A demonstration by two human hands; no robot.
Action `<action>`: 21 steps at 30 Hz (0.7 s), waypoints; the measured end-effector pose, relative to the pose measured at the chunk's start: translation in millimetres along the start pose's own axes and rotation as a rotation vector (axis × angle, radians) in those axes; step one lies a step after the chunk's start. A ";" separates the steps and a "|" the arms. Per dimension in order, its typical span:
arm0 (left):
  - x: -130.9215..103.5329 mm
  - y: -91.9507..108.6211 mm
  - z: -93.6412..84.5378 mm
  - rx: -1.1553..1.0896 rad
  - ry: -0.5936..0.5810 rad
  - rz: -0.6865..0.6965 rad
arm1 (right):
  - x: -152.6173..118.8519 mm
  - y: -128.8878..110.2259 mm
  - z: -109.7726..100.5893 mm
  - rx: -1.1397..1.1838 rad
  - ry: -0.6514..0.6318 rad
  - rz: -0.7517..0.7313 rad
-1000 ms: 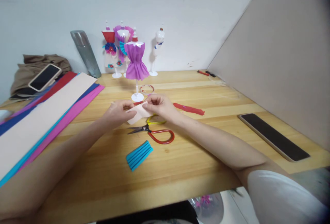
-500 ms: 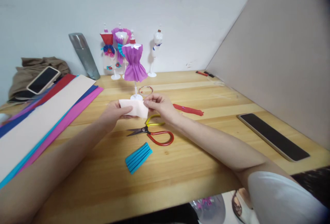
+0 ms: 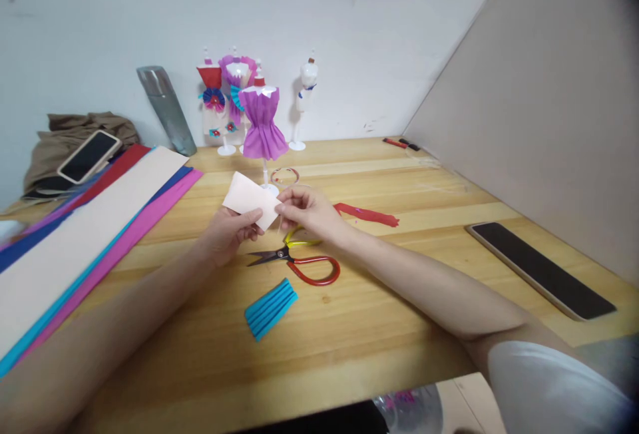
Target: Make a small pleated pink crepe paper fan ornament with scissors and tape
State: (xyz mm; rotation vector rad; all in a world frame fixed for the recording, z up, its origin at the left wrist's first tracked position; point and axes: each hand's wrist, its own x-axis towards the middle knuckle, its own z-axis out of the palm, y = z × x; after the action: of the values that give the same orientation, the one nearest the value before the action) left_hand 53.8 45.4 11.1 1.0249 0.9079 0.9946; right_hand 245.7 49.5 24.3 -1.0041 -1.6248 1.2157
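Observation:
Between my hands is a small pale pink piece of crepe paper (image 3: 247, 196), tilted with its left end up. My left hand (image 3: 232, 231) grips its lower left side, thumb on top. The fingertips of my right hand (image 3: 307, 211) pinch its right corner. Just below lie scissors (image 3: 312, 271) with one red and one yellow handle, blades pointing left, partly under my right hand. Nearer me is a pleated blue paper piece (image 3: 271, 309). Behind the paper stands a mini dress form (image 3: 263, 124) in a purple crinkled dress.
Long coloured paper strips (image 3: 94, 241) cover the left side, near a phone (image 3: 90, 156), brown cloth (image 3: 82, 128) and a bottle (image 3: 167, 111). More dress forms (image 3: 213, 104) stand by the wall. A red strip (image 3: 369, 214) and a large phone (image 3: 542, 271) lie to the right.
The pale pink paper has turned so that its left end is raised and its right end lower. My left hand has rotated with it; my right hand still pinches the right end.

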 end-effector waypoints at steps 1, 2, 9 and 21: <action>0.7 1.7 -1.3 0.021 0.051 0.017 | -1.5 -7.0 -4.9 -0.196 -0.024 -0.060; 1.8 3.9 -3.2 0.039 0.090 0.033 | -3.7 -14.8 -10.5 -0.418 -0.066 -0.099; 9.0 19.5 -17.3 0.105 0.115 0.145 | -24.3 -35.7 -26.6 -1.141 -0.647 -0.069; 9.5 30.1 -25.9 0.222 0.127 0.177 | -9.2 -43.7 -47.8 -0.797 -0.669 -0.160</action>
State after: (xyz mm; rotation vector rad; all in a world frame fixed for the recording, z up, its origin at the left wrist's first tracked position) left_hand 25.8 66.9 31.7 1.2567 1.0631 1.1340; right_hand 289.0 45.8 73.3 -0.9286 -2.7895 0.8222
